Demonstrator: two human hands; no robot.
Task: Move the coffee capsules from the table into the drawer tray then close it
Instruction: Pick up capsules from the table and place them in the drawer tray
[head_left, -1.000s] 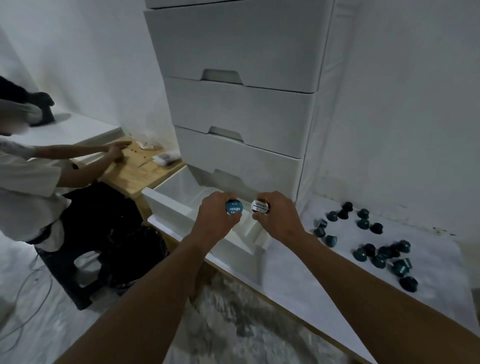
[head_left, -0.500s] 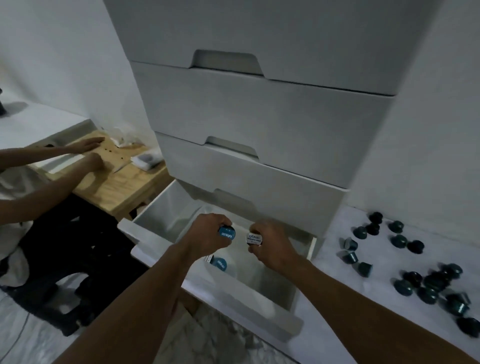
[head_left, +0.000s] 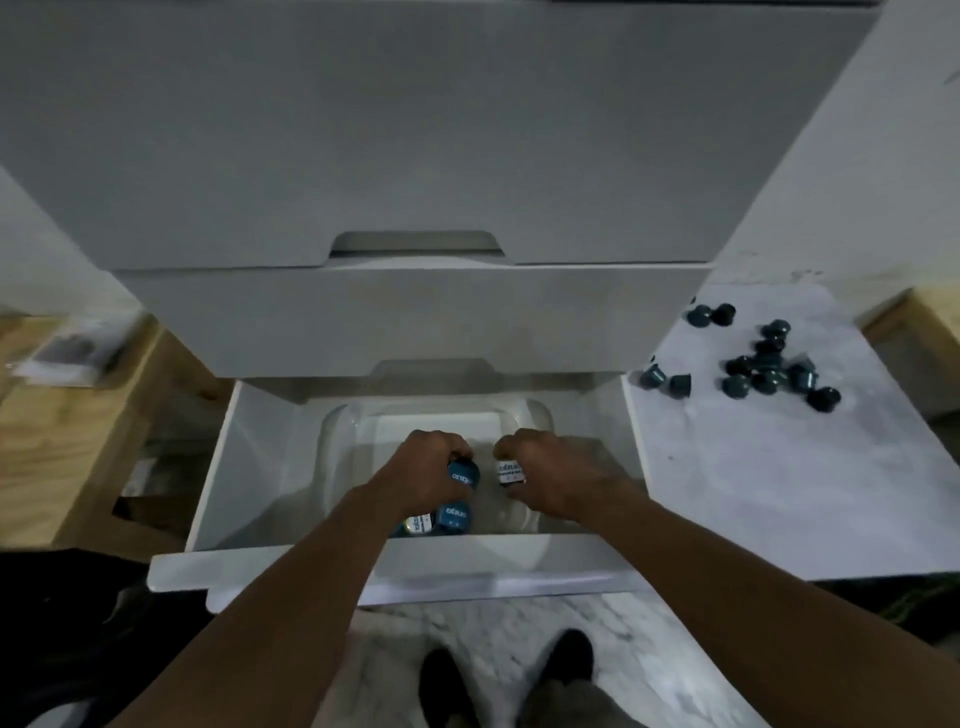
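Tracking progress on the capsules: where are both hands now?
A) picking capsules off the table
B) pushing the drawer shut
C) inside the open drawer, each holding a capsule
C: left hand grips the blue-lidded capsule, right hand the white-lidded capsule, over the tray in the drawer.

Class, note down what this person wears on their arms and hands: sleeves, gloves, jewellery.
The left hand and right hand are ungloved. Both forearms show no sleeve up to the frame edge, and neither wrist carries a watch or band.

Bare workroom: white drawer unit (head_left: 415, 156), plywood bench (head_left: 57, 447).
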